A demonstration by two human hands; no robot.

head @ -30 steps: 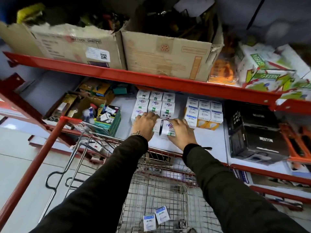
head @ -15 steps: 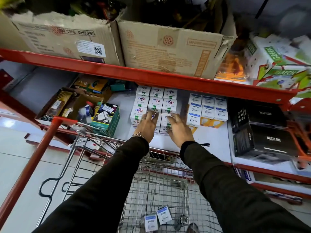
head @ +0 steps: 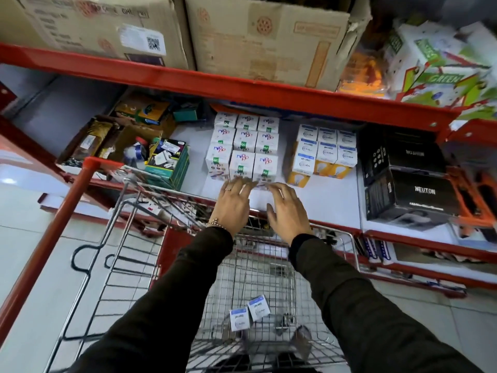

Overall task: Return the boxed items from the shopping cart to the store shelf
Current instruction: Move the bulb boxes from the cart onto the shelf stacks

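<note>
Meanwhile, both empty hands, left (head: 233,204) and right (head: 289,211), spread open at centre frame before stacked white cardboard boxes (head: 243,146), while two blue-topped boxes (head: 248,313) wait in the wire cart (head: 113,265) below.

Two blue-topped boxes (head: 249,312) (upright) in cart (head: 113,267)

Motion blur is smearing the fingertips of the left hand (head: 233,204) and right hand (head: 287,211); at three o'clock, green-printed boxes (head: 441,74) are running off frame, lettering unreadable.
</note>
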